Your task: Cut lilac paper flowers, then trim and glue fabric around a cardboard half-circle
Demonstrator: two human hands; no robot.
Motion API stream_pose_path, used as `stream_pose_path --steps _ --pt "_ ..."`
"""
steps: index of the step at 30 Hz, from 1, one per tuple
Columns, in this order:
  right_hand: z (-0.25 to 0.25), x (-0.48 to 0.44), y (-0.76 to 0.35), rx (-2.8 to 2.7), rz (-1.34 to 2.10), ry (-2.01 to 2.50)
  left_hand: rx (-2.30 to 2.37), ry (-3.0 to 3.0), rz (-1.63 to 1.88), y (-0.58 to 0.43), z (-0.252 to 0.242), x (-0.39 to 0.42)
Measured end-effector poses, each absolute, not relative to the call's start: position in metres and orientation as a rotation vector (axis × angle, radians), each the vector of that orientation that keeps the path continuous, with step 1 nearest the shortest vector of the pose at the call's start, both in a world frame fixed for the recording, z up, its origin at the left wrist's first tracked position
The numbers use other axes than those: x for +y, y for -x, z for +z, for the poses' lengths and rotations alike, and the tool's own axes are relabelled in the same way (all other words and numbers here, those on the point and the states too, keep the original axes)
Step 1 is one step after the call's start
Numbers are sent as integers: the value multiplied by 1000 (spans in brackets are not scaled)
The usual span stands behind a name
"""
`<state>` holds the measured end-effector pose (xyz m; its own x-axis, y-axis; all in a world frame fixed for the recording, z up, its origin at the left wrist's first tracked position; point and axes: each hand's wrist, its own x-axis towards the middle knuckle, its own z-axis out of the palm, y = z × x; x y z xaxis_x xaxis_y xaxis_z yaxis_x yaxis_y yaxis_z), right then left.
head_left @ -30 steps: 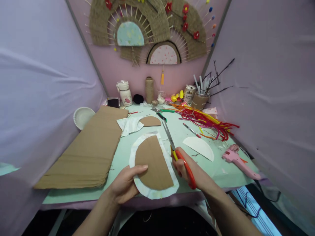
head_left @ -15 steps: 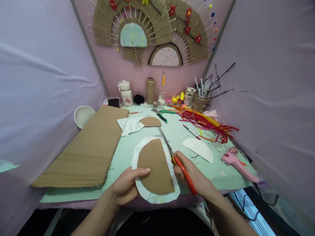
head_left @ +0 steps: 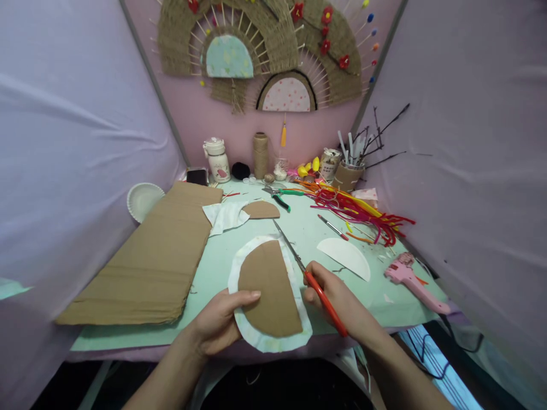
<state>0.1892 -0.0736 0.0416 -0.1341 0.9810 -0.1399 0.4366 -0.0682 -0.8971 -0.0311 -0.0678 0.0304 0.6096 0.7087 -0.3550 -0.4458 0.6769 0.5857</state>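
Observation:
My left hand [head_left: 224,319] pinches a half-round cardboard piece [head_left: 269,290] by its lower left edge, thumb on top. Light patterned fabric [head_left: 273,344] lies under the cardboard and shows as a border all around it. Red-handled scissors [head_left: 325,302] are gripped in my right hand [head_left: 331,293], just right of the fabric's straight side. Their blades look closed and point up and away, toward a smaller cardboard half-circle [head_left: 262,210] on the table. A scrap of pale cloth [head_left: 226,217] lies beside that smaller piece.
A large cardboard sheet [head_left: 149,256] covers the table's left. On the right lie a white half-circle [head_left: 345,257], a marker [head_left: 332,227], red and orange pipe cleaners [head_left: 350,208] and a pink glue gun [head_left: 416,285]. Pliers [head_left: 280,199], a twine spool [head_left: 260,156] and a bottle [head_left: 217,160] stand or lie farther back.
The scissors' blades have come together, and my right hand has shifted slightly right, away from the fabric edge. My left hand holds the cardboard and fabric almost unmoved.

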Motion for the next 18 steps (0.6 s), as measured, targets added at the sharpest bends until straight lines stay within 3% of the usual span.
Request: stream_pose_path --steps 7,15,18 --pt "31 -69 -197 -1617 1109 1549 632 -483 692 34 28 -68" --pt "18 -9 -185 -1855 500 1996 826 -455 881 35 41 -47" --pt "17 17 -175 -1911 414 2020 873 -479 1034 31 47 -31"
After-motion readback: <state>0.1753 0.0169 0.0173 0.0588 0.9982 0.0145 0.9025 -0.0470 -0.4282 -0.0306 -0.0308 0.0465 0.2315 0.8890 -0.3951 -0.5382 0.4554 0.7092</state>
